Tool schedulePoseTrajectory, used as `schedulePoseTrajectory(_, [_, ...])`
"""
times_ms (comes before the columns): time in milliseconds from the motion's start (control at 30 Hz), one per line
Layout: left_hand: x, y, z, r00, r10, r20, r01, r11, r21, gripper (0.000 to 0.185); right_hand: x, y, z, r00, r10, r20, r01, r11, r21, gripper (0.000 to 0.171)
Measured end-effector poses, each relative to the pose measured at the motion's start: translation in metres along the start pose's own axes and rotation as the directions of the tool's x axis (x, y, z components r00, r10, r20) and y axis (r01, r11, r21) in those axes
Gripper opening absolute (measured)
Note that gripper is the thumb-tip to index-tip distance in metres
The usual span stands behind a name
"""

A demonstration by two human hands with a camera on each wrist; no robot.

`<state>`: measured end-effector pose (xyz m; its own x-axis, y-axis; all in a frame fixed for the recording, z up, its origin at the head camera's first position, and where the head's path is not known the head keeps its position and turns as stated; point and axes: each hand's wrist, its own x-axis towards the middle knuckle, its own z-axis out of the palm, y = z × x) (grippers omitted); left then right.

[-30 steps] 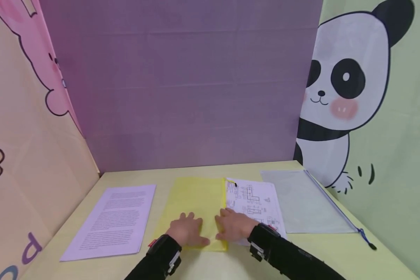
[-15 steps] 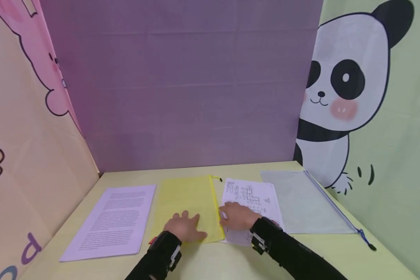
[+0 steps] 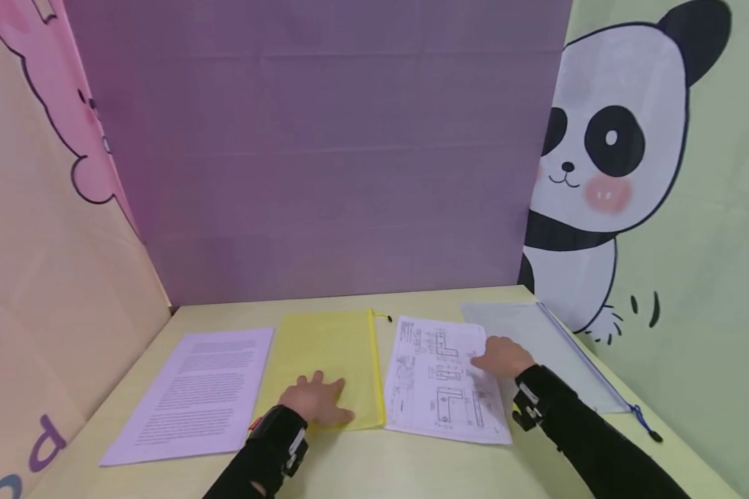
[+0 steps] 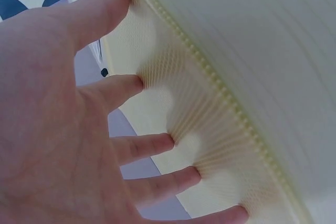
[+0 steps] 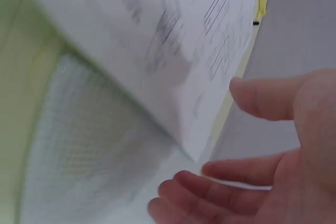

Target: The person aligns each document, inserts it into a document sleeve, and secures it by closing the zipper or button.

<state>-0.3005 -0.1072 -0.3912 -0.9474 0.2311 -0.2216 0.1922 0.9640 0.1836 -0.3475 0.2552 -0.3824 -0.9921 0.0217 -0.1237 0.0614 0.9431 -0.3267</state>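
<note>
A yellow mesh zip pouch (image 3: pixel 327 357) lies flat on the table. My left hand (image 3: pixel 317 400) presses its near end with spread, straight fingers (image 4: pixel 152 145); the pouch's mesh and zipper (image 4: pixel 220 85) fill the left wrist view. To its right lies a sheet of technical drawings (image 3: pixel 440 381). My right hand (image 3: pixel 502 357) rests at that sheet's right edge, fingers relaxed and holding nothing. In the right wrist view the drawing sheet (image 5: pixel 173 40) sits over a clear mesh pouch (image 5: pixel 84 145).
A printed text sheet (image 3: pixel 190 391) lies at the left. A clear zip pouch (image 3: pixel 552 353) with a blue zipper pull (image 3: pixel 646 423) lies at the right. Purple, pink and panda-print panels wall the pale yellow table (image 3: pixel 374 464) on three sides.
The yellow pouch has slid left off the drawing sheet, which now lies fully uncovered. My right hand moved from the pouch's edge to the sheet's right side. My left hand stays on the pouch.
</note>
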Motion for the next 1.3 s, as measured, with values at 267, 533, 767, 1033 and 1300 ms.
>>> schedulePoseTrajectory(267, [0.000, -0.002, 0.000, 1.000, 0.007, -0.007, -0.007, 1.000, 0.004, 0.074, -0.001, 0.017, 0.001, 0.987, 0.156, 0.027, -0.158, 0.967, 0.198, 0.049])
schedulePoseTrajectory(533, [0.002, 0.001, 0.001, 1.000, -0.007, 0.001, 0.007, 1.000, -0.002, 0.074, 0.007, 0.010, 0.011, 0.977, 0.214, 0.025, -0.209, 0.912, 0.354, 0.031])
schedulePoseTrajectory(767, [0.000, 0.002, 0.002, 1.000, -0.015, 0.011, 0.016, 1.000, -0.012, 0.074, 0.010, 0.009, 0.014, 0.969, 0.242, 0.043, -0.232, 0.838, 0.494, 0.031])
schedulePoseTrajectory(1033, [-0.002, 0.002, 0.000, 1.000, -0.015, 0.009, 0.015, 1.000, -0.017, 0.074, 0.021, 0.021, 0.015, 0.960, 0.256, 0.111, -0.262, 0.689, 0.676, 0.038])
schedulePoseTrajectory(1300, [-0.003, 0.002, 0.000, 1.000, -0.008, 0.002, 0.008, 1.000, -0.017, 0.073, 0.013, 0.017, 0.015, 0.965, 0.182, 0.187, -0.253, 0.466, 0.848, 0.048])
